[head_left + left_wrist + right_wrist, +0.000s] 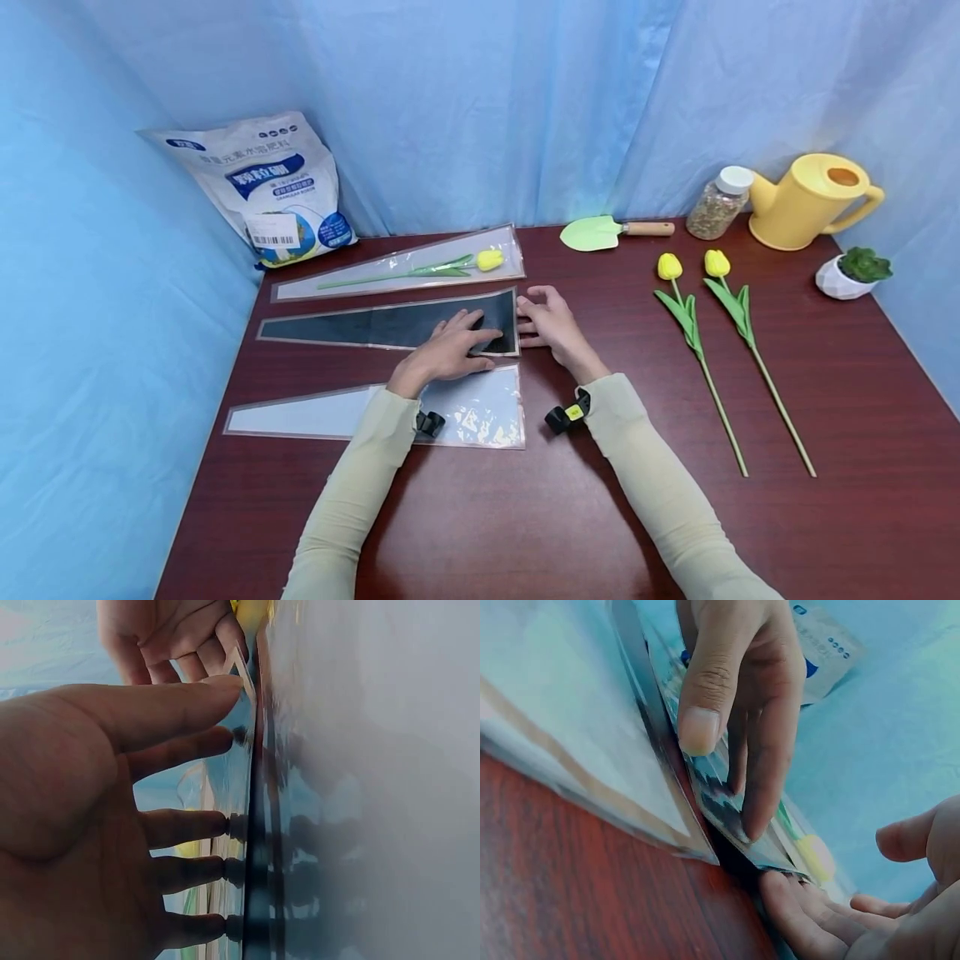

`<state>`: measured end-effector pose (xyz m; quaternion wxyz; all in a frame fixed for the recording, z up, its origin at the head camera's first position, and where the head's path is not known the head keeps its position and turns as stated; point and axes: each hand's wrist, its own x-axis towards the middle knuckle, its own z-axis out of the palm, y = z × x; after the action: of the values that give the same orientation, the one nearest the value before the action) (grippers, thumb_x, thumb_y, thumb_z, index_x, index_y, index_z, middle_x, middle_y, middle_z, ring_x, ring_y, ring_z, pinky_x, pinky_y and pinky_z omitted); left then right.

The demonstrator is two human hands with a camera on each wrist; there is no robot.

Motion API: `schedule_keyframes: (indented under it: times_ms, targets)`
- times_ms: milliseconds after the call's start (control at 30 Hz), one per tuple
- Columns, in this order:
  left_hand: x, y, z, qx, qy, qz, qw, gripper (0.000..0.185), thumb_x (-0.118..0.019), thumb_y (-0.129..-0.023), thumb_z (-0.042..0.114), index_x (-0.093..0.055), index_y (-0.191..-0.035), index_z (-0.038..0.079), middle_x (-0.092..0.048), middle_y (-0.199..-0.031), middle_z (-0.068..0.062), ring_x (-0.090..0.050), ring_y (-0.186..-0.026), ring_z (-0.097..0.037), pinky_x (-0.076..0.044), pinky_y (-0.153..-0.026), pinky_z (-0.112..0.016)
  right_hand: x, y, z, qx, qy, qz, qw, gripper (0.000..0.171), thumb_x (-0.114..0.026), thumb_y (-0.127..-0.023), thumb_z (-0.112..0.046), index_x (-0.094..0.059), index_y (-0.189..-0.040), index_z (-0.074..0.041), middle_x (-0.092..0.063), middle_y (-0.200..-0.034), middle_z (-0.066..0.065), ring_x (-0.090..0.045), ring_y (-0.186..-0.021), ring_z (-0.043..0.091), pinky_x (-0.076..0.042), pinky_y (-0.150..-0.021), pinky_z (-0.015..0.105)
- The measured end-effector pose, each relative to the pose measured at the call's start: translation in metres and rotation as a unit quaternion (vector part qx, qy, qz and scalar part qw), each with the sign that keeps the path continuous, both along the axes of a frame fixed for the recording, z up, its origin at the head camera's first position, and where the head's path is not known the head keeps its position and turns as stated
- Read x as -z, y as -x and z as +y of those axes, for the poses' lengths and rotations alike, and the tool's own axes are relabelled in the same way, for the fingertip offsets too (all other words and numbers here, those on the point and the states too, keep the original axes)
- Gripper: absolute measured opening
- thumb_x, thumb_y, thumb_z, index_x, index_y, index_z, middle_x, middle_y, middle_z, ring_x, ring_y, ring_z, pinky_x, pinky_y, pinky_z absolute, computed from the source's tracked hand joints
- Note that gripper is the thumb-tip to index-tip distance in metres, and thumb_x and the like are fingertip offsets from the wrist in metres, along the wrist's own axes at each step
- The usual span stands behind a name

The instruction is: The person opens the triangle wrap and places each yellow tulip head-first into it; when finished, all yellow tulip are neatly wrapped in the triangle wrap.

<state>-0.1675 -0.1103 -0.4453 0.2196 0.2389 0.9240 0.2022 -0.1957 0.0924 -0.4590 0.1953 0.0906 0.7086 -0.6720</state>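
My left hand lies over the wide end of the black wrapper, its fingers spread and nearly straight, their tips touching the shiny surface, with nothing gripped. My right hand is at the same wrapper's wide edge, fingers reaching out loosely and thumb apart from them; the tips meet the edge, but I cannot tell whether any slip inside it.

The black wrapper lies flat on the brown table, its narrow end pointing left, between two pale ones. The nearer white wrapper runs beneath my left wrist. The farther wrapper has a yellow tulip lying along it, bloom at the wide end.

Well to my right lie two more tulips, a left one and a right one, blooms away from me. Behind them are a green trowel, a jar and a yellow watering can.
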Motion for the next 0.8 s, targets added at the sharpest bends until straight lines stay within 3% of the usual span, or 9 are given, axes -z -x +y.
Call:
schedule_keyframes:
  times_ms: [133,233,300,400,533,667,800]
  targets:
    - [-0.006,-0.002,0.002,-0.023,-0.028,0.031,0.9989,0.058,-0.062,-0.099,0.031,-0.043,-0.153,0.019,-0.020,-0.167,-0.016,-0.011,-0.157,-0.040,-0.015,-0.124,-0.067,0.001,0.001,0.002,0.000,0.009,-0.003,1.000,0.050,-0.048,-0.105,-0.029,-0.032,-0.147,-0.007,-0.057,-0.134,0.024,-0.071,-0.083,0.015,-0.063,-0.065,0.032]
    - [-0.012,-0.003,0.010,-0.087,-0.102,0.050,0.9897,0.054,-0.061,-0.099,0.022,-0.045,-0.150,0.012,-0.033,-0.160,-0.018,-0.029,-0.151,-0.039,-0.029,-0.120,-0.063,0.001,0.001,0.003,-0.004,0.014,-0.003,1.000,0.052,-0.048,-0.105,-0.031,-0.031,-0.148,-0.007,-0.057,-0.135,0.024,-0.071,-0.083,0.015,-0.063,-0.065,0.032]
    - [-0.014,-0.003,0.019,-0.144,-0.168,0.042,0.9743,0.052,-0.059,-0.098,0.015,-0.046,-0.148,0.009,-0.044,-0.151,-0.020,-0.045,-0.139,-0.039,-0.040,-0.113,-0.058,0.001,0.002,0.004,-0.005,0.015,-0.002,1.000,0.052,-0.047,-0.106,-0.033,-0.031,-0.148,-0.007,-0.057,-0.136,0.024,-0.072,-0.086,0.018,-0.063,-0.065,0.032]
    - [-0.011,-0.001,0.036,-0.232,-0.243,0.004,0.9418,0.054,-0.053,-0.093,0.009,-0.046,-0.146,0.007,-0.054,-0.139,-0.020,-0.058,-0.123,-0.037,-0.050,-0.103,-0.050,0.000,0.002,0.006,-0.002,0.019,0.000,1.000,0.051,-0.045,-0.106,-0.035,-0.032,-0.147,-0.007,-0.056,-0.138,0.024,-0.071,-0.102,0.029,-0.063,-0.066,0.032]
    - [0.002,0.003,0.050,-0.323,-0.285,-0.033,0.9021,0.054,-0.049,-0.089,0.005,-0.047,-0.143,0.007,-0.061,-0.127,-0.018,-0.064,-0.106,-0.031,-0.054,-0.089,-0.040,-0.002,0.001,0.004,-0.007,0.043,-0.004,0.999,0.049,-0.042,-0.107,-0.036,-0.032,-0.146,-0.008,-0.052,-0.146,0.024,-0.060,-0.128,0.038,-0.062,-0.074,0.034]
    - [0.009,0.004,0.051,-0.361,-0.324,-0.061,0.8722,0.049,-0.048,-0.093,0.004,-0.047,-0.142,0.008,-0.061,-0.118,-0.017,-0.065,-0.087,-0.023,-0.056,-0.076,-0.031,-0.004,-0.001,0.000,-0.016,0.075,-0.022,0.997,0.051,-0.037,-0.108,-0.037,-0.028,-0.149,-0.009,-0.048,-0.150,0.023,-0.053,-0.136,0.040,-0.060,-0.074,0.032]
    - [0.009,0.006,0.049,-0.366,-0.350,-0.074,0.8594,0.047,-0.050,-0.094,0.006,-0.048,-0.141,0.007,-0.063,-0.111,-0.016,-0.065,-0.080,-0.019,-0.060,-0.073,-0.029,-0.007,-0.003,0.001,-0.024,0.093,-0.024,0.995,0.056,-0.035,-0.108,-0.041,-0.023,-0.152,-0.010,-0.049,-0.150,0.024,-0.053,-0.136,0.041,-0.060,-0.073,0.030]
